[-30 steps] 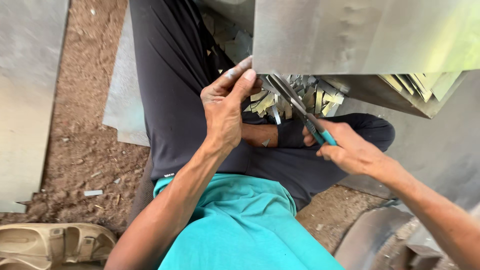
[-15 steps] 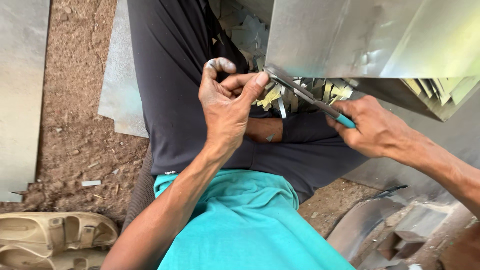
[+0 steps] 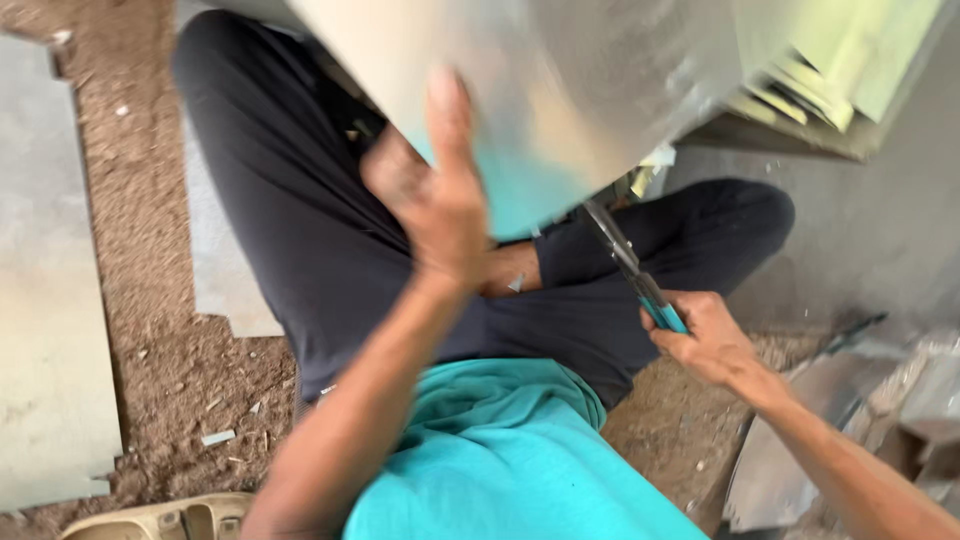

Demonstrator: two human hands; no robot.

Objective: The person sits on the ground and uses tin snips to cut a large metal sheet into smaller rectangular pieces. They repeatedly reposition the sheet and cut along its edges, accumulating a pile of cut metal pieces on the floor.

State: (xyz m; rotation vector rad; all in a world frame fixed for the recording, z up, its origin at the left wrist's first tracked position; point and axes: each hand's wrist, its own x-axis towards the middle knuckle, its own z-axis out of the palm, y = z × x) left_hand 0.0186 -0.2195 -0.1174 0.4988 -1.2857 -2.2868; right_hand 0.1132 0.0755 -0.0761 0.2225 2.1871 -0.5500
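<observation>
A large grey metal sheet (image 3: 560,90) fills the upper middle of the view, above the person's crossed legs in dark trousers (image 3: 300,250). The left hand (image 3: 430,195) grasps the lower edge of the sheet, thumb up on its face; this hand is blurred. Just below the sheet, the right hand (image 3: 705,340) is clenched on the teal handles of tin snips (image 3: 625,255), whose blades point up to the sheet's lower edge. Left of the sheet, flat grey panels (image 3: 50,300) lie on brown soil (image 3: 150,330).
</observation>
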